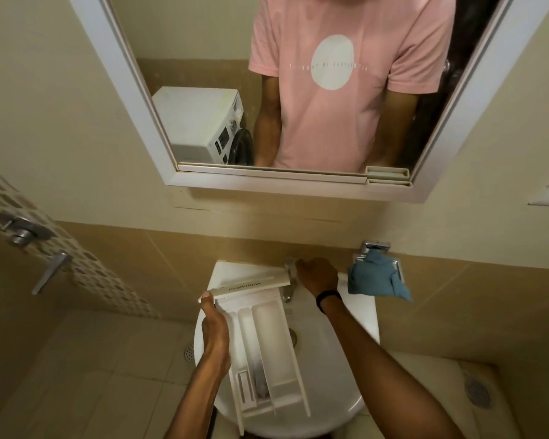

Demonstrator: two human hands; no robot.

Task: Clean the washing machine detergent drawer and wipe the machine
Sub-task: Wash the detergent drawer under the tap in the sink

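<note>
The left hand grips the drawer over the sink while the right hand curls round the tap, likely to rinse it.

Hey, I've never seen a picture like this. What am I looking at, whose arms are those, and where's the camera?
There is no robot here. The one picture comes from a camera worn on a person's head, looking down, so the arms are that person's own. The left hand holds a white detergent drawer over a basin. The right hand grips the tap. A blue cloth hangs from a wall fitting on the right. The mirror above reflects the person's pink shirt and the washing machine behind them.
</note>
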